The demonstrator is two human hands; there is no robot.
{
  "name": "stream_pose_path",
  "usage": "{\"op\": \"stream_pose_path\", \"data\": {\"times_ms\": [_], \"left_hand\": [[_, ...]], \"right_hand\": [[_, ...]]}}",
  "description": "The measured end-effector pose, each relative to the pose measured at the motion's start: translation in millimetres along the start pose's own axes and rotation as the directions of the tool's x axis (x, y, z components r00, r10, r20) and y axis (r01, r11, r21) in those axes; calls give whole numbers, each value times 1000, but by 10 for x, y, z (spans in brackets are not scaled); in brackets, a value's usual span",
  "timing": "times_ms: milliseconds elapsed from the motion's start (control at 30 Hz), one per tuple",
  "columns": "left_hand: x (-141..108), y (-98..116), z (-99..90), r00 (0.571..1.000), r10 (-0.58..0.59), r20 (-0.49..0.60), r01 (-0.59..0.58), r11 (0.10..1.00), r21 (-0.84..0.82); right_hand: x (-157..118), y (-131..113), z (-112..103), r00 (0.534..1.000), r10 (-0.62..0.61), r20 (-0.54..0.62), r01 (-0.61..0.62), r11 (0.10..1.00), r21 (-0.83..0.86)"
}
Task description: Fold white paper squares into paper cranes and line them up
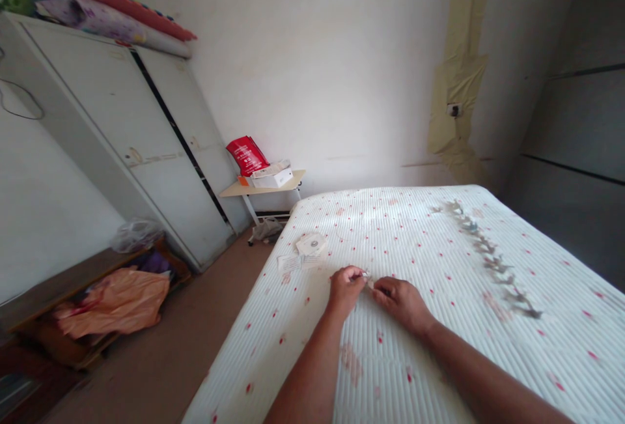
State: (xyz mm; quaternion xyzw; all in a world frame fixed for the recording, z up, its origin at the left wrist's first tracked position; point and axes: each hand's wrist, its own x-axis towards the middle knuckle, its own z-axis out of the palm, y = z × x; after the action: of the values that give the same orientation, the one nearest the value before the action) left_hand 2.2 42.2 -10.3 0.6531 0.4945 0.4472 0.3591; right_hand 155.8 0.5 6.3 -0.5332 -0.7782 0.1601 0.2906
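Piece: a small pale piece [365, 275], held up between my two hands just over the bed; its form too small to make out.
Left grip: my left hand [344, 290] pinches it, thumb and forefinger pressed together at the tips.
Right grip: my right hand [403, 300] pinches the near side of it, fingers curled in, tips just beside the left ones.
Bed cover: white cover [390, 359], ribbed, with red specks and faint pinkish patches; both my forearms reach in over it from the near edge.
Paper, left of hands: a pale stack [311, 243] with a dark round mark on top; printed slips [290, 263] lie against its near side.
Row, right of hands: small grey-white figures [495, 262] in a slanting line running away from me, well apart from my hands; details blurred.
Beyond the bed, left: small table [297, 180] bearing a red bag [247, 155] and a white box [273, 178].
Far left: grey cabinet [112, 98], rolled mat [112, 23] on top; orange bag [120, 300] low down on a wooden piece.
Back wall: socket [454, 110] amid yellowish tape [461, 75].
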Motion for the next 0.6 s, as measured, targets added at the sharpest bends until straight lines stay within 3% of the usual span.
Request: {"op": "stream_pose_path", "data": {"times_ms": [433,600], "left_hand": [[-22,65,-8,1000,2,-8,-2,1000,-25],[-31,92,-13,1000,-4,-4,4,999,-36]], "right_hand": [[16,84,72,999,7,-43,4,969,248],[28,98,81,998,-9,-68,27,966,257]]}}
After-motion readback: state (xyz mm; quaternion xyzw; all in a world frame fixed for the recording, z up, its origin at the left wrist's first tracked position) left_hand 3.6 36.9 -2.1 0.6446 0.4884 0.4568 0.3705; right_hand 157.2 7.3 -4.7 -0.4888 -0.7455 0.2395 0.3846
